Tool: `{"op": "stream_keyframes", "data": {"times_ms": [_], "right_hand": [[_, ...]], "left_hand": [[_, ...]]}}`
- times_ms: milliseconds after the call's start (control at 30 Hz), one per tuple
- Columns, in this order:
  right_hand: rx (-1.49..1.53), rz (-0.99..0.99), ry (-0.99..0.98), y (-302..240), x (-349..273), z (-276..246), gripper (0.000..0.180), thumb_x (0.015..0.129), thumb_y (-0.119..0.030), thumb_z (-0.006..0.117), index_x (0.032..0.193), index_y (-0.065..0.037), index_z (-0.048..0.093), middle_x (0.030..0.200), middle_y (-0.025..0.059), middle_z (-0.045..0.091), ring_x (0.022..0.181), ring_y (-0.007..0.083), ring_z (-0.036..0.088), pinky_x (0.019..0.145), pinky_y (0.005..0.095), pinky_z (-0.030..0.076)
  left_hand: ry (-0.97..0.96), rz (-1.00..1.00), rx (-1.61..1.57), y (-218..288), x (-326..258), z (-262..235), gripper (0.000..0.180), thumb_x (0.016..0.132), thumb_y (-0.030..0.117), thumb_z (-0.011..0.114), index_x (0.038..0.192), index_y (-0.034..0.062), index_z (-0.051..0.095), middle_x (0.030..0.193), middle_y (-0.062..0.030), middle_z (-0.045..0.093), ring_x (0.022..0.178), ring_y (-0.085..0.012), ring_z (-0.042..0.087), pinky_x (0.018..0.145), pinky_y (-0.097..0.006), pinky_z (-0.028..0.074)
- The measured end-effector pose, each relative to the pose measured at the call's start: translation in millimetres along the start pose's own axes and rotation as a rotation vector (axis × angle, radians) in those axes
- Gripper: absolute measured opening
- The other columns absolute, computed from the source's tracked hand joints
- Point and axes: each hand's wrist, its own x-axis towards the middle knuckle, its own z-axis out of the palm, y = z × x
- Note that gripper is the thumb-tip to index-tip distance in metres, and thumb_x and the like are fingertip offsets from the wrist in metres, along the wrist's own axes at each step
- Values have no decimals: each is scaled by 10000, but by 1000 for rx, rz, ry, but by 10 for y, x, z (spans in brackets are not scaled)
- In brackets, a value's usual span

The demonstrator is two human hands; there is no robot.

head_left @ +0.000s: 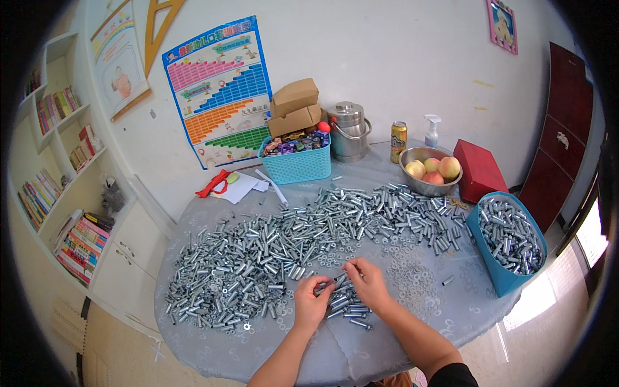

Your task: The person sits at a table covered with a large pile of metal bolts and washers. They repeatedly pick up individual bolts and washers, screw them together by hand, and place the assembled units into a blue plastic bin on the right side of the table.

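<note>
1. The left hand (311,302) rests near the front edge of the round surface (445,316), its grip curled shut around a small metal sleeve (325,287) whose end shows between the fingertips.
2. The right hand (366,280) sits just beside the left one, fingers pinched together on the other end of the same small metal part; whether it also holds a washer is too small to tell.
3. Directly under and in front of both hands lies a small cluster of finished metal pieces (345,306), touching the fingers.
4. A wide heap of loose metal sleeves (277,248) stretches across the middle of the surface from the left edge to the right.
5. A scatter of flat washers (412,274) lies to the right of the hands, near them but apart.
6. A blue bag (500,274) filled with more sleeves stands at the right edge of the surface.
7. At the back stand a turquoise basket (296,164), two cardboard boxes (294,106) above it, a steel lidded pot (349,131), a drinks can (398,142), a spray bottle (432,131), a metal bowl (422,186) of peaches, and a red box (480,171).
8. Red scissors (213,182) lie on papers at the back left.
</note>
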Motion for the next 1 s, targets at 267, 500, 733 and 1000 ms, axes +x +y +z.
{"op": "stream_keyframes", "data": {"times_ms": [267,500,733,1000], "right_hand": [[-168,-204,-39,-12,14,-20,132,825,-110,579,875,8,614,783,128,619,678,213,593,611,297,461],[-288,-322,-214,-41,-31,17,241,832,-213,570,1009,-58,624,806,146,631,734,298,611,652,351,481],[-547,-56,163,123,194,-399,220,805,-262,572,900,-76,642,794,145,627,721,313,600,633,389,475],[-837,301,325,566,304,-897,225,687,-268,686,725,-54,625,779,125,621,754,288,596,655,397,464]], "left_hand": [[16,-104,-71,-103,15,11,135,709,34,680,835,26,631,726,-18,610,605,-78,510,561,-218,414],[-44,-41,-112,15,-10,24,118,722,9,662,824,17,604,706,-7,588,610,-66,505,547,-213,411],[5,-128,-308,-80,15,22,158,726,13,673,867,4,603,768,-12,597,640,-49,492,585,-190,416],[28,-161,-408,-120,32,8,155,732,3,668,873,3,607,790,-11,595,648,-42,491,590,-182,414]]}}
